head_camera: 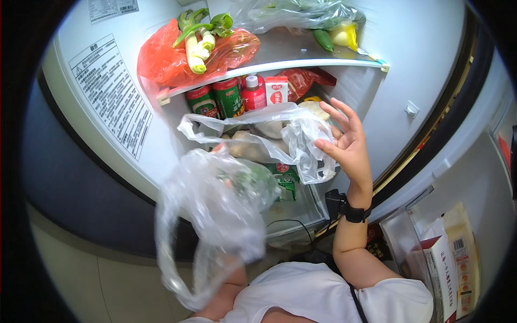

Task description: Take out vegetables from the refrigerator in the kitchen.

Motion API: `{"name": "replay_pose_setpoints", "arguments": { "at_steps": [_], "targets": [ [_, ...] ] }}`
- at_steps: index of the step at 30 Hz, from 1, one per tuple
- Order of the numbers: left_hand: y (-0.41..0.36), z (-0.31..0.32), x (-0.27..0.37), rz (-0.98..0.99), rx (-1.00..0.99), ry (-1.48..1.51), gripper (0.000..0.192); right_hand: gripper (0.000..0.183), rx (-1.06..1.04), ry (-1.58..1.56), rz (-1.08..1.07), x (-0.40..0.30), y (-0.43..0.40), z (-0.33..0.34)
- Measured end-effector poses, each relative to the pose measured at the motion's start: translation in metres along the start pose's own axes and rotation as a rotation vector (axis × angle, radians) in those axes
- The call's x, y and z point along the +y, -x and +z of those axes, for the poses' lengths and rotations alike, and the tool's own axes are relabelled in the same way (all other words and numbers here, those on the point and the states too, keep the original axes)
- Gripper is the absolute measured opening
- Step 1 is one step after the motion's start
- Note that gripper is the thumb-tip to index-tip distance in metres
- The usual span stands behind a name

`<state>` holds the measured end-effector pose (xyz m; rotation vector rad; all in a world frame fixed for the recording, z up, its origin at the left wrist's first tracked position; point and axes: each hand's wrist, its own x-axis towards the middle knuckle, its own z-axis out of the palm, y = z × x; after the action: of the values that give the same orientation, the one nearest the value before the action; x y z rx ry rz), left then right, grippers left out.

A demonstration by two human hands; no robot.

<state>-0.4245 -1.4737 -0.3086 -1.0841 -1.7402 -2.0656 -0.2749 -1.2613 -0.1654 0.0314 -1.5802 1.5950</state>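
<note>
Before me is an open refrigerator. My right hand (347, 137) has its thumb and fingers apart beside the crumpled side of a white plastic bag (309, 141) on the middle shelf; a fingertip or thumb may touch the film. Pale brown food, its kind unclear, lies inside that bag. A blurred clear plastic bag (214, 202) with something green in it hangs in front of my left forearm (230, 278). It covers most of my left hand, of which only a bit of fingertip (218, 148) seems to show at the bag's top, so its grip is hidden.
Leeks (198, 48) lie on a red plastic bag (157, 60) on the upper shelf (282, 60), with a cucumber (323, 40) at right. Below stand drink cans (228, 97), a red bottle (254, 95) and a carton (276, 89). The open door's bin (404, 238) holds packages at right.
</note>
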Motion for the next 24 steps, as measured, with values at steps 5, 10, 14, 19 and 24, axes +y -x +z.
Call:
{"name": "replay_pose_setpoints", "arguments": {
  "at_steps": [5,10,14,19,24],
  "targets": [
    [0.013,-0.003,0.003,-0.038,-0.035,0.019,0.043,0.07,-0.061,0.074,-0.172,0.01,-0.001,-0.005],
    [0.008,-0.003,0.006,-0.037,-0.065,0.03,0.04,0.062,-0.043,0.014,-0.297,0.002,0.001,0.001],
    [0.006,-0.003,0.009,-0.022,-0.085,0.038,0.039,0.042,0.381,0.93,-0.314,-0.009,0.013,-0.009],
    [0.001,0.006,0.005,-0.001,-0.116,0.071,0.037,0.011,0.635,0.911,0.232,-0.035,0.033,-0.011],
    [-0.005,0.005,0.009,0.039,-0.135,0.07,0.034,0.03,0.031,-0.11,-0.406,-0.018,0.011,0.025]
  ]
}}
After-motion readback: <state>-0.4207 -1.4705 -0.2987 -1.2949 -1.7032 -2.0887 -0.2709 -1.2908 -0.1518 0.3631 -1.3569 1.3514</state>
